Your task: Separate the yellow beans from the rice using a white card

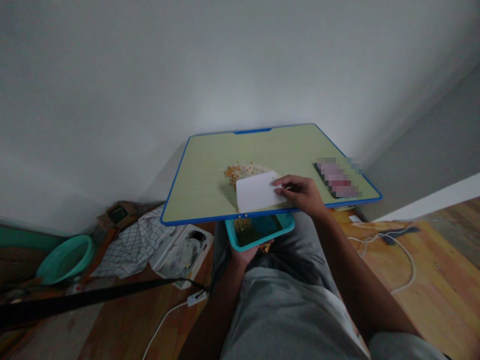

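1. Grip of the right hand [304, 194] was narrow: thumb and fingers pinched the white card [258, 192] by its right end.
2. This card, rectangular with rounded corners, was above the near part of the table [204, 160], tilted, its face turned partly towards the wearer. Whether its lower edge touched the tabletop, I could not tell.
3. Behind the card and to its left lay a spread of grain in at least 2 kinds: yellow kernels [231, 172] at the left and pale grains [250, 169] beside them. A few loose kernels sat at the table's blue near edge.
4. The left hand [245, 256] held the teal tray [240, 248] from underneath, its fingers mostly hidden by it. That tray was just below the near edge, over the wearer's lap.
5. Inside the tray, yellow kernels lay towards the left end, with smaller dark green grains [246, 237] next to them.
6. On the right part of the table, well apart from the grain, lay a flat, pixelated object [337, 180].
7. On the floor at the left were an open white box [204, 245], a checked cloth [131, 247] and a teal basin [69, 260].
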Tool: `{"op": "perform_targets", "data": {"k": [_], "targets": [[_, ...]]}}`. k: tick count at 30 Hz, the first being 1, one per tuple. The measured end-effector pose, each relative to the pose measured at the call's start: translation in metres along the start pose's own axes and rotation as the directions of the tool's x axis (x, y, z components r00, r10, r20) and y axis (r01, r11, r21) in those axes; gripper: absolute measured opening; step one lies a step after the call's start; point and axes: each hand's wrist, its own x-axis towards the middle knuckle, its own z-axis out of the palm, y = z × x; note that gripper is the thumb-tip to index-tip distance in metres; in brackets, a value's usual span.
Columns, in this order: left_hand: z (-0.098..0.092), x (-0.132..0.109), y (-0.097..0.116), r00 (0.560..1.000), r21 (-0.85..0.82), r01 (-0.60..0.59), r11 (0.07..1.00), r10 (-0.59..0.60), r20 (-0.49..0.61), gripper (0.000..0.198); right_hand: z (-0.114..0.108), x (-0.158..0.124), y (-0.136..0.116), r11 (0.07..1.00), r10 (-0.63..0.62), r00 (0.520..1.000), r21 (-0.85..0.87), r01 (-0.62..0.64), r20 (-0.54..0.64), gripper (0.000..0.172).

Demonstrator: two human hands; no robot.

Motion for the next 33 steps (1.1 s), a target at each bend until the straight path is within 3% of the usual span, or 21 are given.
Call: {"op": "perform_targets", "data": {"k": [7,14,21,25,29,33], "targets": [[-0.006,0.002,-0.001,1.000,-0.014,0.014,1.000,-0.014,-0.007,0.076,-0.001,0.002,0.005,1.000,-0.002,0.999,0.007,0.002,-0.033,0.027],[-0.005,0.001,-0.002,0.999,0.011,-0.035,0.999,0.034,0.040,0.072,0.000,0.001,0.004,1.000,0.013,0.998,-0.013,-0.013,0.063,0.033],[0.003,-0.003,0.001,1.000,0.018,0.000,1.000,0.001,-0.009,0.072,0.000,0.001,0.004,1.000,0.023,0.996,-0.020,-0.021,0.083,0.032],[-0.001,0.000,-0.001,1.000,0.002,-0.002,1.000,0.002,-0.014,0.075,0.000,0.003,0.008,1.000,-0.005,0.997,-0.020,0.003,-0.073,0.033],[-0.009,0.003,-0.004,1.000,-0.016,0.013,1.000,-0.014,-0.015,0.079,-0.003,0.005,0.014,0.999,-0.014,0.934,0.025,0.025,-0.357,0.033],[-0.013,0.005,-0.005,1.000,-0.010,0.012,1.000,-0.012,0.004,0.077,-0.003,0.006,0.016,0.999,-0.006,0.928,0.035,0.021,-0.372,0.031]]}}
